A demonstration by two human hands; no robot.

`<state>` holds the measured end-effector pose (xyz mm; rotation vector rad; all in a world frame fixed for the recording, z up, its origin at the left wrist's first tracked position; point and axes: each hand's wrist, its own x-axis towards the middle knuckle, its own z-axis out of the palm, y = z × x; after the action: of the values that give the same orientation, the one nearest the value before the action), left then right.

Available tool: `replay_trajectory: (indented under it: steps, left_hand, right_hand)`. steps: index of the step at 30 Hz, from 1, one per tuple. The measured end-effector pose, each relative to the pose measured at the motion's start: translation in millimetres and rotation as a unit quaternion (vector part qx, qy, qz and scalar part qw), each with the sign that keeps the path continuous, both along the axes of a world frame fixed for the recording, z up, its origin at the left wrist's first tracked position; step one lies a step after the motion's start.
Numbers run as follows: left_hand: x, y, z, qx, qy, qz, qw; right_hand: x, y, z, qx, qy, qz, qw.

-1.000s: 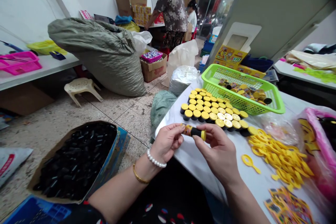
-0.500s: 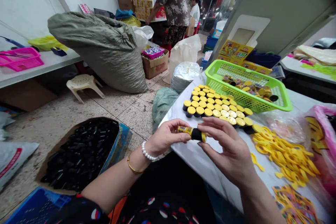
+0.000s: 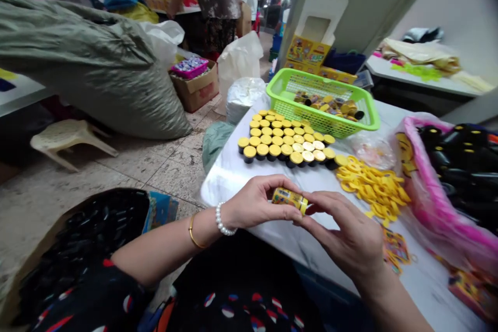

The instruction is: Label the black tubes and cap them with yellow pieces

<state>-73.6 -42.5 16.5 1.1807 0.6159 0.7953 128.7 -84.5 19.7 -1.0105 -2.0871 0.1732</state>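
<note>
My left hand (image 3: 254, 203) is closed around a small bottle (image 3: 287, 197) with a printed yellow label, held sideways above the table. The fingertips and thumb of my right hand (image 3: 346, 231) pinch the bottle's yellow cap end. Just beyond my hands, rows of black bottles with yellow caps (image 3: 277, 141) stand upright on the white table (image 3: 249, 238). To their right lies a heap of yellow plastic ring-shaped pieces (image 3: 371, 187). Nearer my right wrist are printed labels (image 3: 395, 249), partly hidden by the hand.
A green basket (image 3: 322, 127) of labelled bottles sits behind the rows. A pink-edged bag (image 3: 424, 176) of black bottles is at right. On the floor at left are a box of black bottles (image 3: 89, 238), a plastic stool (image 3: 72, 137) and a large sack (image 3: 97, 72). Two people are further back.
The view has swung to the right. The bottle has turned in my hands: its label now shows where the black part did, and my left fingers wrap further over it.
</note>
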Motion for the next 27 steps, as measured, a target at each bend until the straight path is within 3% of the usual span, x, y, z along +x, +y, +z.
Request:
replay_trajectory:
  steps: [5, 7, 9, 12, 15, 19, 22, 27]
  left_hand:
    - [21.6, 23.6, 4.0, 0.040, 0.018, -0.028, 0.999]
    - [24.0, 28.2, 0.3, 0.086, 0.047, -0.028, 0.995]
    - [23.0, 29.8, -3.2, 0.150, 0.078, -0.031, 0.985]
    - [22.0, 30.0, -7.0, 0.196, 0.105, -0.079, 0.972]
    - [25.7, 30.3, -11.2, 0.097, 0.095, -0.110, 0.985]
    - [29.4, 31.8, -16.5, -0.103, 0.025, -0.105, 0.989]
    - [26.8, 33.2, -17.4, -0.139, 0.010, -0.122, 0.983]
    - [21.0, 35.4, -17.8, -0.147, 0.010, -0.144, 0.979]
  right_hand:
    - [18.7, 2.2, -8.4, 0.048, 0.019, -0.072, 0.996]
    - [19.1, 2.4, -14.5, 0.030, 0.051, -0.082, 0.995]
    - [16.9, 1.9, -19.9, -0.064, 0.115, -0.085, 0.988]
    - [15.0, 2.2, -24.6, -0.226, 0.190, -0.093, 0.951]
    - [17.9, 3.2, -24.5, -0.268, 0.243, -0.103, 0.927]
    - [22.6, 3.7, -18.8, -0.302, 0.282, -0.037, 0.910]
    - [21.5, 6.3, -18.0, -0.313, 0.250, -0.008, 0.916]
    - [17.5, 12.0, -28.0, -0.296, 0.282, -0.012, 0.912]
